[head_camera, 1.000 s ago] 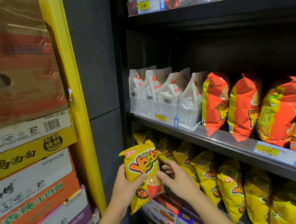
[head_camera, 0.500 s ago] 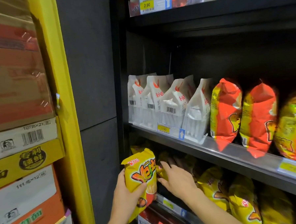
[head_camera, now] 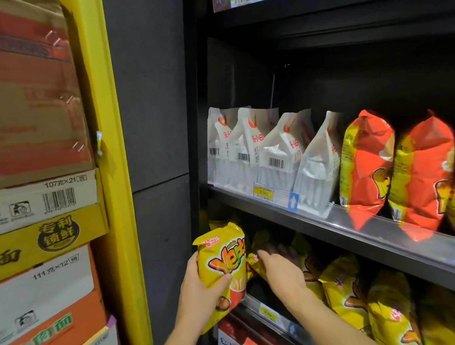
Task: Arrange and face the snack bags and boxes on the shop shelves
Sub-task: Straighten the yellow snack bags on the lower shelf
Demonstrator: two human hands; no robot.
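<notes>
My left hand [head_camera: 201,295] grips a yellow potato-stick snack bag [head_camera: 223,265] upright at the left end of the lower shelf [head_camera: 265,312]. My right hand [head_camera: 281,269] reaches into that shelf just right of the bag, its fingers lying on the yellow bags [head_camera: 343,290] in the dark behind; whether it grasps one is hidden. More yellow bags run along the row to the right. On the shelf above stand white bags [head_camera: 270,154] and red-and-yellow bags [head_camera: 365,162].
Stacked cardboard cartons [head_camera: 38,198] fill the left side beside a yellow post [head_camera: 110,178]. A dark grey panel [head_camera: 155,123] separates them from the shelving. Price labels [head_camera: 275,196] line the shelf edges. Red boxes [head_camera: 238,340] sit on the lowest shelf.
My view has shifted left and closer. The left hand has carried the yellow bag toward the shelf's left end, while the right hand has pushed deeper among the bags behind.
</notes>
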